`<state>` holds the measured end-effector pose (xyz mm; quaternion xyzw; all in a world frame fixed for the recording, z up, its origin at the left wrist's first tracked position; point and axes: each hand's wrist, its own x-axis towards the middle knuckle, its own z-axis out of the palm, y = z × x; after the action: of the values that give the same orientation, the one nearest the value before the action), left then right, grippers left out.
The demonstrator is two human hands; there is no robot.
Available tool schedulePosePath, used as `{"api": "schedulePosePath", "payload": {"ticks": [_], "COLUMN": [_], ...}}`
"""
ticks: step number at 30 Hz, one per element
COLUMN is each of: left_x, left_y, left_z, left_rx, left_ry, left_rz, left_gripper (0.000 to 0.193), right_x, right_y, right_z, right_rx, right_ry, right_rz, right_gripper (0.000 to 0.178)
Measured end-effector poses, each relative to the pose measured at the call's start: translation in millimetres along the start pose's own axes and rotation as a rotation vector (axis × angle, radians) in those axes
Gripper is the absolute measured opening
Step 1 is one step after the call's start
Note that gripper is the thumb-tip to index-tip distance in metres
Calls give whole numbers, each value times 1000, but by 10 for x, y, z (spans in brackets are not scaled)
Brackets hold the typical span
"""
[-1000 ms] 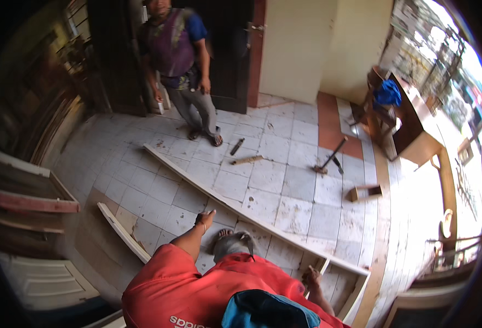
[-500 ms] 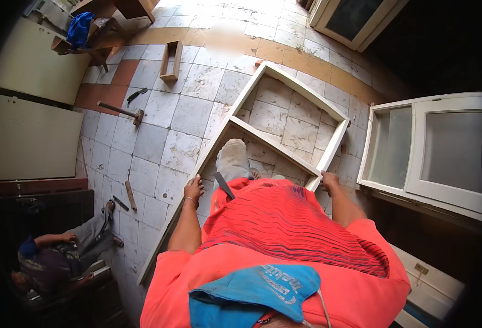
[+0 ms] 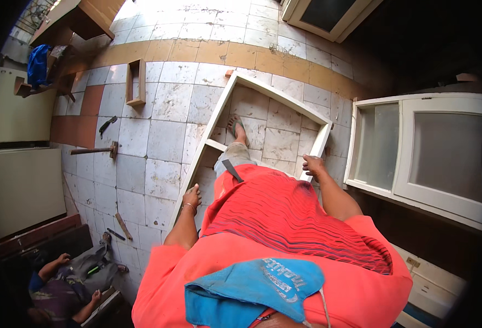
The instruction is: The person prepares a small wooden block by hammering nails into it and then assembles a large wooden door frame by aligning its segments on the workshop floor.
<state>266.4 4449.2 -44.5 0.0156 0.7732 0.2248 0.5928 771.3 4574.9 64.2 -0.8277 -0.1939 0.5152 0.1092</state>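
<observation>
Beneath me is a white wooden frame [image 3: 322, 139] with a crossbar, tilted across my view. My left hand [image 3: 192, 197] has its fingers curled at the frame's left rail. On the right rail, my right hand [image 3: 313, 166] grips with closed fingers. My legs are inside the frame, and one sandalled foot [image 3: 236, 127] shows past the crossbar in the far opening. My red shirt hides the near end of the frame.
A hammer [image 3: 96, 150], a small wooden box [image 3: 136, 83] and a wood strip [image 3: 123, 224] lie on the tiles at left. A person [image 3: 77, 279] sits at lower left. A white glazed cabinet [image 3: 421, 153] stands at right; a reddish block [image 3: 229, 73] touches the frame's far corner.
I have stepped forward; a sandalled foot now shows beyond the crossbar in the far opening. My right hand has shifted up along the right rail. The seated person's hands have moved apart.
</observation>
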Motion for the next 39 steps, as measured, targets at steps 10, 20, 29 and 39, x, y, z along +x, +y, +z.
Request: {"api": "schedulePosePath", "payload": {"ticks": [10, 20, 29, 39], "left_x": [593, 118, 352, -1514], "left_y": [2400, 4108, 1048, 2310], "left_z": [1034, 1322, 1295, 4821], "left_rx": [-171, -362, -680, -1362], "left_ry": [-17, 39, 961, 971], "left_rz": [178, 463, -106, -288], "left_gripper": [47, 54, 31, 54], "right_x": [979, 1819, 2925, 2492], "right_y": [-3186, -3945, -5556, -7804], "right_z": [324, -365, 113, 2989], "right_rx": [-143, -571, -900, -1033], "right_ry": [-158, -63, -443, -882], "right_rz": [-511, -230, -197, -1450], "right_gripper": [41, 41, 31, 39]}}
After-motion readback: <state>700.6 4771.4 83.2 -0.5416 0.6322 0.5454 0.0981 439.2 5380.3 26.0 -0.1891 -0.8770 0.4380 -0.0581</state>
